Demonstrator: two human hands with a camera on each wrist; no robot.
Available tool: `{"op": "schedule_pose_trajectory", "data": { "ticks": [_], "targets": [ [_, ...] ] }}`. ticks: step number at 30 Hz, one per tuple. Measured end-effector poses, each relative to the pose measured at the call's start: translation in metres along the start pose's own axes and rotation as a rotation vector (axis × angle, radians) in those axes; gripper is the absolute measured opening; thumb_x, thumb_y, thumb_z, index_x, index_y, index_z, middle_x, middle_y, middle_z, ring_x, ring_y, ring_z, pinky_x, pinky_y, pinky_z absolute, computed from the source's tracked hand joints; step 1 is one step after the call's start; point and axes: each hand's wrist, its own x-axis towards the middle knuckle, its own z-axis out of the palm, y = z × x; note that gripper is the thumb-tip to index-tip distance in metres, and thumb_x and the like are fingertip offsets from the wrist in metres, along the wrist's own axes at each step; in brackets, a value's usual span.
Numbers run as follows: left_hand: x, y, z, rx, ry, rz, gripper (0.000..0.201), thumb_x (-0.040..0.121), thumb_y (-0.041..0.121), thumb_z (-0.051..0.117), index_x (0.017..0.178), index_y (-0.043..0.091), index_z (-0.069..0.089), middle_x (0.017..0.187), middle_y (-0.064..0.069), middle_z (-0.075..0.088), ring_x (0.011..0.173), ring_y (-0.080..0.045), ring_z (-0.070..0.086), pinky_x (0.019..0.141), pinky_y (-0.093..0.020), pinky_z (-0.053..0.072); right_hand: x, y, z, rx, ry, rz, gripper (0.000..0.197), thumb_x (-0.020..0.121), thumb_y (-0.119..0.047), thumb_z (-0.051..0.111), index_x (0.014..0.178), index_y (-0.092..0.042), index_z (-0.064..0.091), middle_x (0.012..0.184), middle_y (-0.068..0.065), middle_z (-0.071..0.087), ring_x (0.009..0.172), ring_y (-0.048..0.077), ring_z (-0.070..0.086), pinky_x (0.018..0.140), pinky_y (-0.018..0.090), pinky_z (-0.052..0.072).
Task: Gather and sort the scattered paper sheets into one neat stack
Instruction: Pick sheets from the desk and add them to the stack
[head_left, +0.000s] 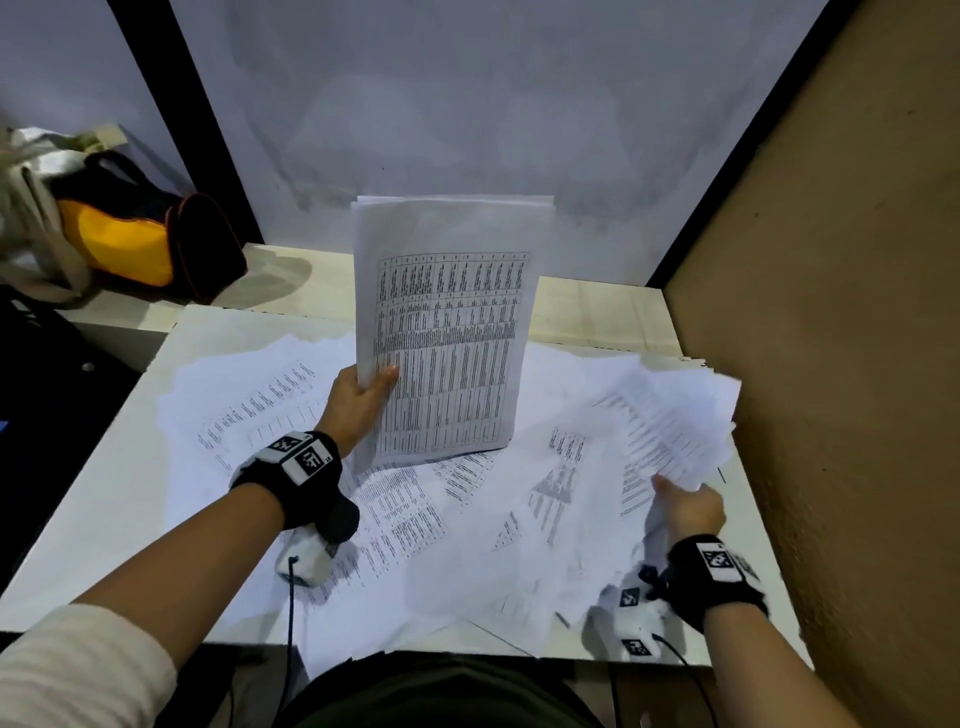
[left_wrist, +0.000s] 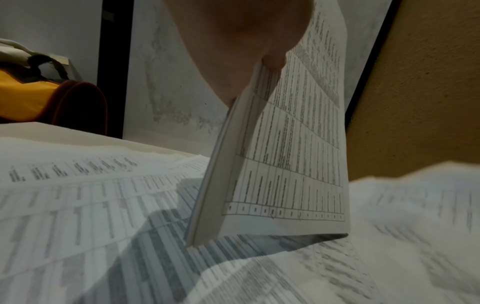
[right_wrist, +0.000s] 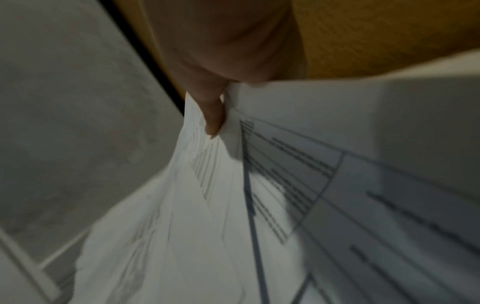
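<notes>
My left hand (head_left: 366, 395) grips the left edge of a thick stack of printed sheets (head_left: 447, 332), held upright with its bottom edge on the papers below; in the left wrist view the stack (left_wrist: 280, 164) stands on edge under my left hand (left_wrist: 241, 61). My right hand (head_left: 685, 506) pinches a loose, fanned bunch of sheets (head_left: 675, 421) lifted at the table's right side; the right wrist view shows my thumb (right_wrist: 214, 115) pressed on this bunch of sheets (right_wrist: 259, 205). Many scattered sheets (head_left: 291, 415) cover the white table (head_left: 104, 499).
A brown partition wall (head_left: 841, 312) stands close along the right edge of the table. A yellow and black bag (head_left: 140, 234) sits at the back left beyond the table. A grey wall (head_left: 467, 104) closes the back.
</notes>
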Motion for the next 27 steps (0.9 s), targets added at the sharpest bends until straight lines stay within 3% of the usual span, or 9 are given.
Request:
{"op": "schedule_pose_trajectory", "data": {
  "ticks": [3, 6, 8, 12, 16, 19, 24, 27],
  "targets": [
    [0.0, -0.003, -0.006, 0.001, -0.026, -0.015, 0.036, 0.095, 0.025, 0.045, 0.092, -0.009, 0.057, 0.083, -0.016, 0.054, 0.079, -0.022, 0.053, 0.075, -0.037, 0.047, 0.001, -0.029, -0.022, -0.091, 0.051, -0.174, 0.041, 0.085, -0.018, 0.066, 0.115, 0.009, 0.059, 0.117, 0.028, 0.061, 0.106, 0.041, 0.059, 0.087, 0.039, 0.046],
    [-0.002, -0.005, -0.007, -0.006, -0.03, 0.001, 0.038, 0.095, 0.026, 0.046, 0.092, -0.01, 0.057, 0.082, -0.015, 0.053, 0.079, -0.022, 0.052, 0.075, -0.038, 0.046, 0.006, -0.047, -0.039, -0.171, 0.057, -0.276, 0.04, 0.085, -0.018, 0.066, 0.112, 0.01, 0.06, 0.115, 0.03, 0.061, 0.106, 0.043, 0.058, 0.086, 0.041, 0.045],
    [-0.003, -0.004, -0.005, -0.008, -0.02, 0.005, 0.032, 0.096, 0.024, 0.046, 0.081, -0.002, 0.057, 0.075, -0.013, 0.051, 0.073, -0.02, 0.049, 0.07, -0.035, 0.043, 0.008, -0.055, -0.042, -0.227, 0.015, -0.326, 0.039, 0.085, -0.019, 0.066, 0.109, 0.011, 0.06, 0.113, 0.029, 0.062, 0.103, 0.042, 0.058, 0.081, 0.039, 0.045],
    [-0.005, 0.0, 0.004, 0.002, -0.008, 0.002, 0.034, 0.096, 0.021, 0.046, 0.062, 0.015, 0.044, 0.059, -0.001, 0.039, 0.057, -0.015, 0.038, 0.059, -0.024, 0.033, 0.008, -0.059, -0.032, -0.27, -0.101, -0.39, 0.031, 0.084, -0.016, 0.066, 0.103, 0.009, 0.063, 0.103, 0.026, 0.065, 0.092, 0.038, 0.063, 0.078, 0.041, 0.052],
    [-0.004, -0.001, 0.01, -0.022, -0.012, -0.021, 0.03, 0.096, 0.023, 0.046, 0.069, 0.01, 0.047, 0.063, -0.006, 0.04, 0.059, -0.016, 0.039, 0.059, -0.025, 0.035, -0.008, -0.048, -0.008, -0.29, -0.118, -0.369, 0.03, 0.087, -0.016, 0.062, 0.105, 0.008, 0.062, 0.104, 0.027, 0.064, 0.092, 0.037, 0.062, 0.07, 0.032, 0.043],
    [-0.005, -0.002, 0.011, -0.029, -0.025, -0.058, 0.024, 0.095, 0.028, 0.048, 0.084, 0.008, 0.054, 0.075, -0.012, 0.046, 0.07, -0.019, 0.046, 0.066, -0.033, 0.04, -0.014, -0.05, 0.001, -0.283, -0.122, -0.329, 0.032, 0.086, -0.018, 0.064, 0.106, 0.006, 0.062, 0.107, 0.026, 0.065, 0.093, 0.037, 0.063, 0.076, 0.036, 0.051],
    [-0.007, -0.002, 0.003, -0.075, 0.047, -0.062, 0.03, 0.094, 0.024, 0.049, 0.066, 0.014, 0.046, 0.062, -0.003, 0.04, 0.057, -0.017, 0.04, 0.061, -0.027, 0.037, 0.003, -0.089, -0.024, -0.229, -0.014, -0.46, 0.028, 0.084, -0.015, 0.065, 0.105, 0.003, 0.065, 0.105, 0.024, 0.066, 0.097, 0.034, 0.061, 0.075, 0.033, 0.043],
    [-0.009, 0.0, 0.003, -0.096, 0.086, -0.051, 0.029, 0.095, 0.019, 0.048, 0.066, 0.015, 0.046, 0.058, 0.002, 0.041, 0.052, -0.01, 0.041, 0.054, -0.023, 0.034, 0.012, -0.098, -0.034, -0.222, -0.025, -0.467, 0.028, 0.085, -0.015, 0.065, 0.108, 0.0, 0.065, 0.109, 0.021, 0.066, 0.099, 0.032, 0.062, 0.081, 0.034, 0.045]
  ]
}}
